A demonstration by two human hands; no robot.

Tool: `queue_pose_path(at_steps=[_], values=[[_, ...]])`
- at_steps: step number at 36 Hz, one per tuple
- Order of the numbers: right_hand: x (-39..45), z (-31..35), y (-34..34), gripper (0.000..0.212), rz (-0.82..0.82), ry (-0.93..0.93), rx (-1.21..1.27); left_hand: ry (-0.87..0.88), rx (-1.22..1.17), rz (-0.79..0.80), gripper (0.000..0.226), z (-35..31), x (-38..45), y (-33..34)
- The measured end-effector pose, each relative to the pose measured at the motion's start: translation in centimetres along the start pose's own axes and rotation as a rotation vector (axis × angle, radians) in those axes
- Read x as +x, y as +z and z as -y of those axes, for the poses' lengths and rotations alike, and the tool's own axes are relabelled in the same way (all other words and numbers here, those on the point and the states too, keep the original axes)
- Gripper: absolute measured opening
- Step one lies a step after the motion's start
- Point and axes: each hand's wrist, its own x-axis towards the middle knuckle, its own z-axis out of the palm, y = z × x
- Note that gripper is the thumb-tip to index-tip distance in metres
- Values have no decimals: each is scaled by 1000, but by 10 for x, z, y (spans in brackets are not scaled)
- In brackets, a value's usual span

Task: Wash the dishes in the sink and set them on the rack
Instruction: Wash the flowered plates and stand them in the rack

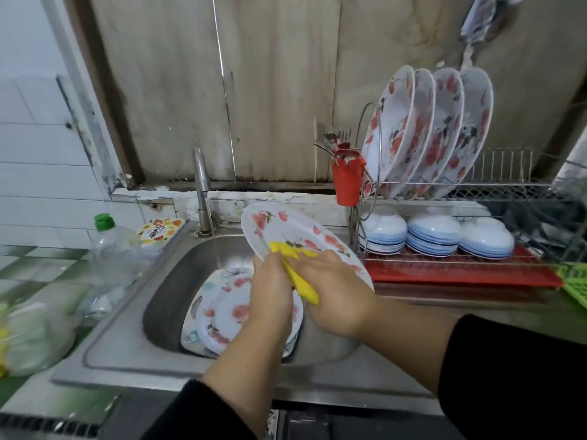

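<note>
Head view, left hand (270, 287) gripping floral plate (286, 231) over sink (133, 338) — right hand (333, 296) fingers apparently clutching yellow cloth (305, 285)

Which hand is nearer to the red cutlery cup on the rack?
Right. The right hand lies below the red cutlery cup, on the plate. The left hand is further left, over the sink.
</note>
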Motion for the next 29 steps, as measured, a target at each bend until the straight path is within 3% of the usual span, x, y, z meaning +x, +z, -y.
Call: queue_pose_path(at_steps=[2,4,7,10,12,14,16,20,24,26,29], values=[[-5,-6,-9,73,-18,-82,92,-63,-114,84,23,-8,0,-6],[-12,-26,-22,73,11,-218,7,-130,-218,124,27,-22,14,-25],[-21,-44,-34,75,39,-307,-133,-144,-210,69,26,-32,31,-43],[-15,-22,-24,74,24,-198,-165,-53,-13,-77,19,-18,25,-23],[-10,-3,-13,77,4,-36,-85,27,153,-66,22,-3,7,0],[-7,4,-11,79,-69,-3,52,11,73,11,23,1,-7,9],[-10,-6,-18,77,-61,-105,98,-59,-81,88,29,-13,-5,-3],[-20,-36,-29,72,-16,-298,-30,-70,-174,18,23,-41,12,-36],[-8,-6,-19,71,-6,-103,2,35,118,-127,19,-24,6,-9],[0,9,-14,72,-81,-37,75,59,112,-81,16,-14,-1,5],[6,10,-22,66,-172,-27,190,55,-24,57,33,-16,-8,3]])
